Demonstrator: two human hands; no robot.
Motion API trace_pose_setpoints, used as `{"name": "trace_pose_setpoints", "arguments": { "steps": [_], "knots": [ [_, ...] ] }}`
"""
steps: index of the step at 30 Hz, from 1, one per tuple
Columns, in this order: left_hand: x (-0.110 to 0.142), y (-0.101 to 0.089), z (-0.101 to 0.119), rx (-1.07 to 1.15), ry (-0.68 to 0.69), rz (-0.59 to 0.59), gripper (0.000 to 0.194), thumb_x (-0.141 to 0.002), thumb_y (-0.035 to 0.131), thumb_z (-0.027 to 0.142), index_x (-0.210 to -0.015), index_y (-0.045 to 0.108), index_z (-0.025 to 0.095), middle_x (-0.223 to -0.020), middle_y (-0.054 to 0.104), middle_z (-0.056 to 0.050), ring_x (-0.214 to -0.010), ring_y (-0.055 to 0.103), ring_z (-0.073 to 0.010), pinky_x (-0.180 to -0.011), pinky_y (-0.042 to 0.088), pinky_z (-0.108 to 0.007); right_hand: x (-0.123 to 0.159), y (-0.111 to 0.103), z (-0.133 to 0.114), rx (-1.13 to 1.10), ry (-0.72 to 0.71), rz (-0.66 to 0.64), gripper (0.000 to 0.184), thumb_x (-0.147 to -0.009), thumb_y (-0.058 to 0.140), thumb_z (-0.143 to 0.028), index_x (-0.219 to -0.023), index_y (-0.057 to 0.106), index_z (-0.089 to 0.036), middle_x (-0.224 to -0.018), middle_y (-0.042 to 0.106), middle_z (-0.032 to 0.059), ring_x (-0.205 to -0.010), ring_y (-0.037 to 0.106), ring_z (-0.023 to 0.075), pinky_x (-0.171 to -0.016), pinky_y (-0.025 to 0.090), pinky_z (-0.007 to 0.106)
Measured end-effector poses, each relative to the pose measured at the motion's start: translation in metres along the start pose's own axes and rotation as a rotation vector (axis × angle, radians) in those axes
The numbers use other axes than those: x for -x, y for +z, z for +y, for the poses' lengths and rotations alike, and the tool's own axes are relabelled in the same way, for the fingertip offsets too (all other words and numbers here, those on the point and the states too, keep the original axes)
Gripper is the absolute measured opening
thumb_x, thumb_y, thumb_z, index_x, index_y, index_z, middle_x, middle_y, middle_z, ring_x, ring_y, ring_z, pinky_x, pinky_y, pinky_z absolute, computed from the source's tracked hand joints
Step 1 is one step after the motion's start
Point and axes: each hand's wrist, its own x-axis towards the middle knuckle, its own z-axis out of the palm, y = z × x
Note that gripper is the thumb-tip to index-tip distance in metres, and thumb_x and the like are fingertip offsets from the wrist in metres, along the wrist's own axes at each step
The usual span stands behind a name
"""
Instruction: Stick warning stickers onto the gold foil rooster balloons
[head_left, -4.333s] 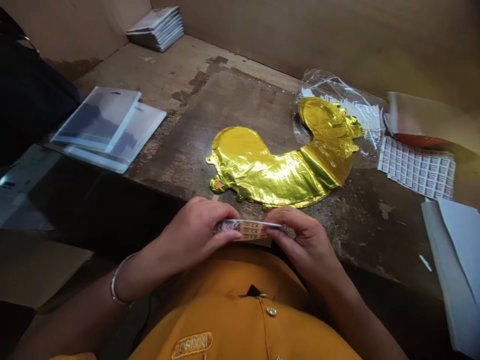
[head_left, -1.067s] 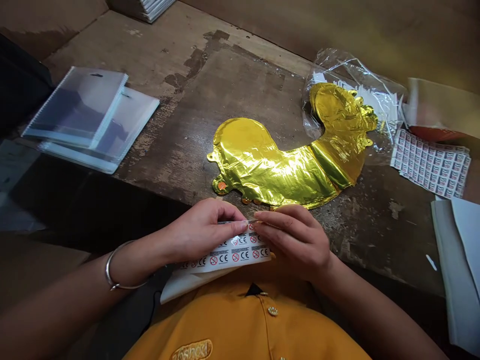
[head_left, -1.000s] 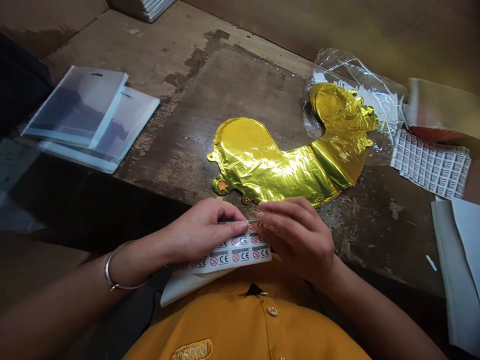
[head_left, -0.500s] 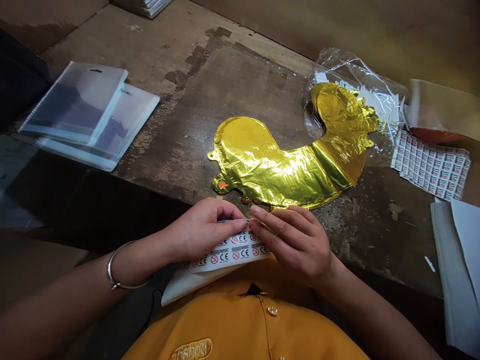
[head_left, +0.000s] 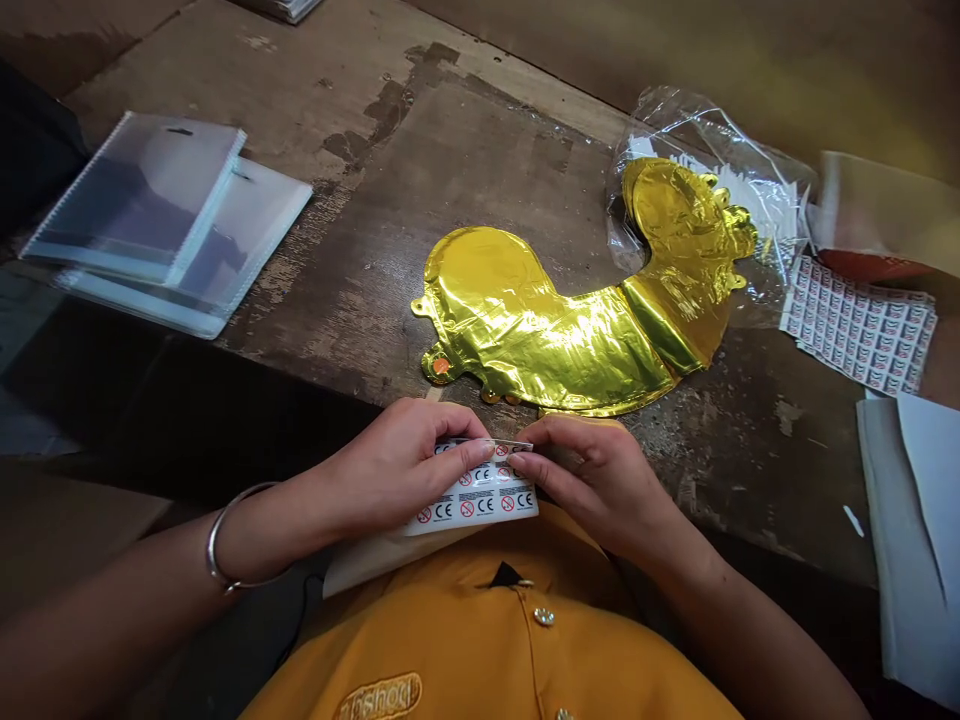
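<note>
My left hand point(head_left: 420, 462) pinches the top edge of a white sticker sheet point(head_left: 480, 505) printed with rows of CE marks and red crossed-out symbols. At the sheet's upper right corner, my right hand point(head_left: 592, 470) has thumb and forefinger closed on the same edge. The sheet is held against my front, just off the table's edge, and its left part is hidden by my left hand. Right beyond my hands lies a flat gold foil balloon point(head_left: 540, 330), curved, with small tabs and an orange dot near one tab.
Two clear plastic sleeves point(head_left: 150, 190) overlap at the table's left. A clear plastic bag point(head_left: 750, 190) with white pieces in it lies behind the balloon's far end. Another printed sticker sheet point(head_left: 862, 325) and white paper sheets point(head_left: 907, 520) are on the right of the wooden table point(head_left: 345, 290).
My right hand's fingers have gone from lying extended over the sheet to pinching its upper right corner. The left hand keeps its hold. The view has shifted slightly.
</note>
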Motion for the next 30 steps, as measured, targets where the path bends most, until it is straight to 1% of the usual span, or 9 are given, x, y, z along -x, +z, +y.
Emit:
{"name": "trace_pose_setpoints", "arguments": {
  "steps": [3,5,9,12,16,20,24,27,30],
  "knots": [
    [0.001,-0.001,0.000,-0.022,0.025,0.001,0.023,-0.087,0.054,0.034,-0.083,0.070,0.018,-0.073,0.066,0.003,-0.068,0.056,-0.0114,-0.061,0.041,-0.021,0.002,0.001,0.001,-0.024,0.016,-0.001,0.015,-0.089,0.059,-0.031,-0.082,0.067,-0.021,-0.074,0.069,-0.0022,-0.065,0.061,0.0102,-0.061,0.047,0.022],
    [0.002,-0.001,0.001,-0.029,0.027,-0.005,0.023,-0.088,0.054,0.033,-0.084,0.070,0.018,-0.074,0.067,0.003,-0.068,0.057,-0.0114,-0.062,0.041,-0.021,0.002,0.001,0.001,0.004,-0.031,0.047,0.012,-0.087,0.061,-0.030,-0.089,0.068,-0.020,-0.080,0.070,-0.0007,-0.070,0.063,0.0112,-0.065,0.049,0.023],
    [0.001,0.000,0.003,-0.034,0.020,-0.018,0.022,-0.087,0.054,0.032,-0.087,0.071,0.019,-0.075,0.068,0.003,-0.070,0.058,-0.0122,-0.063,0.041,-0.022,-0.001,0.000,-0.001,0.152,-0.253,0.196,0.015,-0.084,0.065,-0.022,-0.098,0.068,-0.018,-0.091,0.069,0.0045,-0.084,0.062,0.0145,-0.075,0.051,0.027],
    [-0.001,0.001,0.004,-0.005,-0.010,-0.019,0.022,-0.087,0.054,0.033,-0.085,0.071,0.019,-0.076,0.068,0.002,-0.071,0.058,-0.0128,-0.063,0.042,-0.022,-0.003,0.000,-0.002,0.266,-0.408,0.237,0.008,-0.084,0.064,-0.016,-0.090,0.069,-0.018,-0.085,0.067,0.0051,-0.078,0.057,0.0148,-0.071,0.050,0.029],
    [-0.002,0.000,0.006,0.055,-0.052,-0.038,0.023,-0.086,0.055,0.033,-0.083,0.070,0.017,-0.076,0.067,0.001,-0.069,0.057,-0.0128,-0.061,0.042,-0.022,-0.005,0.001,-0.004,0.401,-0.569,0.294,0.010,-0.082,0.064,-0.014,-0.092,0.067,-0.017,-0.084,0.069,0.0057,-0.075,0.054,0.0161,-0.070,0.050,0.032],
    [-0.001,0.000,0.007,0.112,-0.088,-0.060,0.025,-0.086,0.054,0.035,-0.084,0.070,0.016,-0.076,0.067,0.000,-0.070,0.055,-0.0136,-0.061,0.041,-0.022,-0.003,0.000,-0.004,0.412,-0.573,0.320,0.016,-0.082,0.065,-0.015,-0.099,0.067,-0.016,-0.090,0.071,0.0076,-0.080,0.057,0.0170,-0.073,0.051,0.033],
    [-0.002,0.001,0.006,0.178,-0.128,-0.069,0.027,-0.084,0.054,0.037,-0.085,0.069,0.015,-0.077,0.065,-0.001,-0.071,0.054,-0.0143,-0.061,0.041,-0.023,0.004,-0.001,0.002,0.535,-0.573,0.287,0.025,-0.082,0.066,-0.016,-0.107,0.067,-0.017,-0.105,0.072,0.0080,-0.090,0.058,0.0202,-0.079,0.050,0.037],
    [-0.003,0.001,0.004,0.217,-0.145,-0.078,0.028,-0.083,0.054,0.039,-0.081,0.067,0.014,-0.073,0.061,0.000,-0.068,0.050,-0.0134,-0.059,0.039,-0.023,0.009,-0.003,0.006,0.648,-0.642,0.267,0.031,-0.083,0.065,-0.016,-0.114,0.064,-0.014,-0.118,0.068,0.0084,-0.093,0.057,0.0215,-0.080,0.047,0.038],
    [-0.004,0.001,0.002,0.251,-0.163,-0.085,0.029,-0.082,0.055,0.041,-0.077,0.065,0.014,-0.069,0.057,0.001,-0.064,0.047,-0.0122,-0.057,0.037,-0.023,0.010,-0.004,0.005,0.725,-0.705,0.258,0.030,-0.086,0.060,-0.015,-0.116,0.063,-0.011,-0.123,0.066,0.0095,-0.094,0.057,0.0209,-0.083,0.045,0.038]
  ]
}}
